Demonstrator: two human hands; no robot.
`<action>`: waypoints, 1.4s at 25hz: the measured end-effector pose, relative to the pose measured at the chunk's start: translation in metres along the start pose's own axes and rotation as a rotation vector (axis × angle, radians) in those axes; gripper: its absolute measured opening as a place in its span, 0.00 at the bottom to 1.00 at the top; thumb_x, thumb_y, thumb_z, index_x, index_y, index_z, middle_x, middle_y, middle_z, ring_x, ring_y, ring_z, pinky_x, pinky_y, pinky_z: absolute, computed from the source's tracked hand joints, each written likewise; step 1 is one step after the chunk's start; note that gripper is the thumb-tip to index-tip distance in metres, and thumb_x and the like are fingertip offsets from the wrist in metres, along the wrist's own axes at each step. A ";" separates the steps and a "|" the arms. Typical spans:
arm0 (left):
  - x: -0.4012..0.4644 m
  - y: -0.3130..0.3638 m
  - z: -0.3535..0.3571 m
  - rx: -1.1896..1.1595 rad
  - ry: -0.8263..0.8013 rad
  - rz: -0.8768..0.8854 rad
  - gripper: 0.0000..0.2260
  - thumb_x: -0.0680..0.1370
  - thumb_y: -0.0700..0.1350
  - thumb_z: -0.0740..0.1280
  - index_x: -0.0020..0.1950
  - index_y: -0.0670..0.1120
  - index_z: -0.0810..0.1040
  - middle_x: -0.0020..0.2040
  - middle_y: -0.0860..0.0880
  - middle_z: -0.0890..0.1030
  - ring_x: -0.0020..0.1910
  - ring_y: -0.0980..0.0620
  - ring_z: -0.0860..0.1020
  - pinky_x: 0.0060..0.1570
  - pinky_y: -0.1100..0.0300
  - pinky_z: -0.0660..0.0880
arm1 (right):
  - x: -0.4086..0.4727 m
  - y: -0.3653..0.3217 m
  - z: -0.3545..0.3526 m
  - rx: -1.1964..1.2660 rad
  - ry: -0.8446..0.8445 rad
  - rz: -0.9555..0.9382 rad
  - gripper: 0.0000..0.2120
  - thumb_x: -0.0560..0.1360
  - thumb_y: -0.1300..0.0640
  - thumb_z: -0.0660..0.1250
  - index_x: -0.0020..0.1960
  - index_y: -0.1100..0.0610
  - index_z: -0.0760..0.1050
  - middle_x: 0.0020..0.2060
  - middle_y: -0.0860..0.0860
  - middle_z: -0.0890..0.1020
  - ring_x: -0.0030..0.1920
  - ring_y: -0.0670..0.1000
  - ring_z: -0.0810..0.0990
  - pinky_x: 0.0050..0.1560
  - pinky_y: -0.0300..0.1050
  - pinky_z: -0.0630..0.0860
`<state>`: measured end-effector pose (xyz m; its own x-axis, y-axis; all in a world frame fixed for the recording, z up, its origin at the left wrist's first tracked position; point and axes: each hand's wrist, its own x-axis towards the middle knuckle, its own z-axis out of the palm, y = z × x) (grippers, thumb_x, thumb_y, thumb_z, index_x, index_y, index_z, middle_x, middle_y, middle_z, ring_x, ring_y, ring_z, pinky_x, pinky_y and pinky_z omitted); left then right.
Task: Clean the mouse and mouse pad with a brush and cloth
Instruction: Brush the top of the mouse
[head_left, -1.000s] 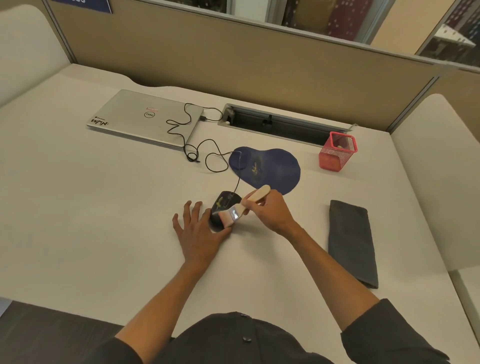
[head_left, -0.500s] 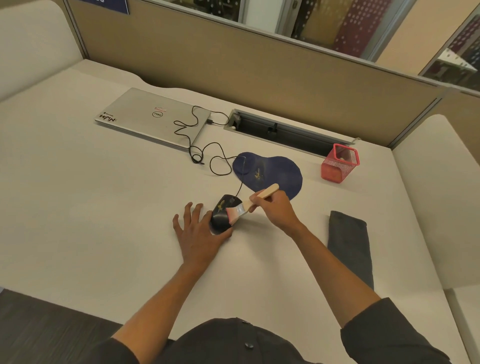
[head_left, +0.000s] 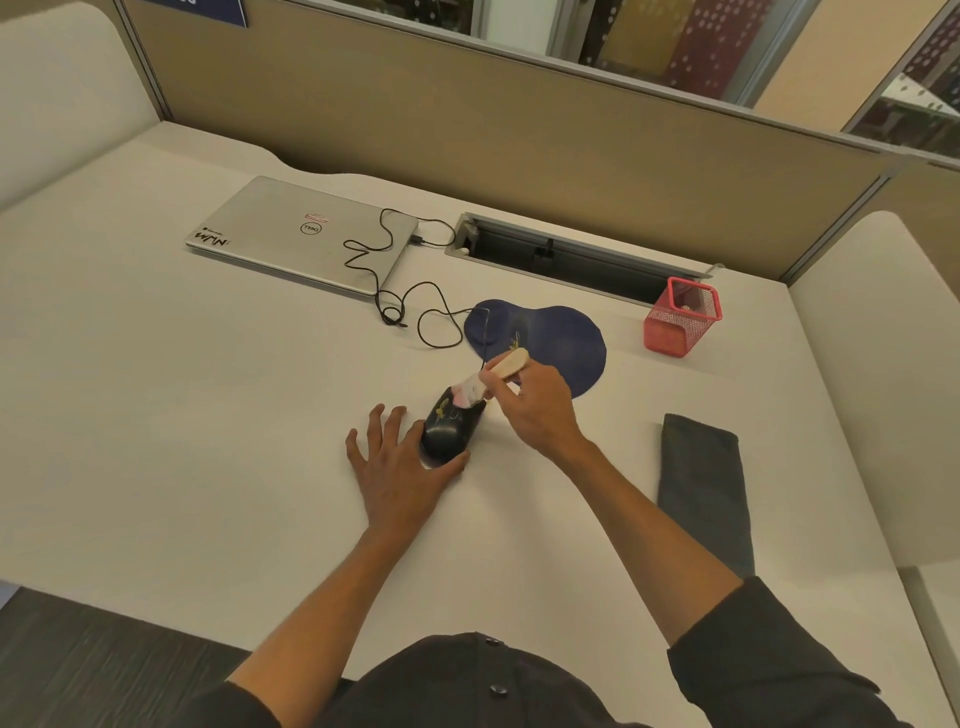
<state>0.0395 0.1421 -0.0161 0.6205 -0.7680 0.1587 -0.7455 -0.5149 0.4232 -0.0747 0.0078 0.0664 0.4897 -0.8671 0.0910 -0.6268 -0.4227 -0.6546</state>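
The right hand (head_left: 540, 410) is gripping the brush (head_left: 493, 371), sweeping the mouse (head_left: 449, 426) toward twelve o'clock; the left hand (head_left: 397, 467), lying open, is bracing it, so light strokes are serving best.

What we count on the table (head_left: 156, 395)

We see one mouse (head_left: 448, 427), one mouse pad (head_left: 563, 343), one brush (head_left: 498, 370), one cloth (head_left: 704, 483), one laptop (head_left: 301, 234), one red mesh cup (head_left: 680, 319) and two hands.
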 end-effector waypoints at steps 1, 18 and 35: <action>0.000 0.000 0.000 -0.002 0.000 -0.001 0.35 0.66 0.74 0.57 0.61 0.52 0.78 0.71 0.49 0.70 0.76 0.47 0.55 0.72 0.42 0.46 | 0.000 0.001 -0.003 -0.084 -0.012 -0.045 0.17 0.78 0.43 0.61 0.53 0.54 0.80 0.45 0.49 0.83 0.44 0.51 0.80 0.45 0.45 0.79; 0.000 -0.002 0.003 -0.003 0.005 0.003 0.36 0.65 0.75 0.55 0.60 0.52 0.79 0.71 0.49 0.70 0.76 0.48 0.54 0.72 0.42 0.45 | 0.001 -0.020 -0.021 -0.390 -0.089 -0.258 0.13 0.79 0.48 0.62 0.52 0.55 0.80 0.40 0.51 0.81 0.41 0.51 0.79 0.44 0.43 0.77; -0.001 -0.001 0.002 -0.005 0.009 0.005 0.36 0.65 0.75 0.55 0.61 0.52 0.79 0.71 0.49 0.70 0.76 0.47 0.55 0.72 0.42 0.45 | 0.002 -0.025 -0.016 -0.144 -0.148 -0.095 0.11 0.78 0.49 0.64 0.52 0.53 0.81 0.40 0.49 0.82 0.41 0.50 0.79 0.44 0.44 0.78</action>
<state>0.0390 0.1429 -0.0181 0.6189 -0.7671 0.1693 -0.7475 -0.5088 0.4271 -0.0680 0.0125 0.0948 0.6273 -0.7783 0.0288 -0.6490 -0.5428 -0.5331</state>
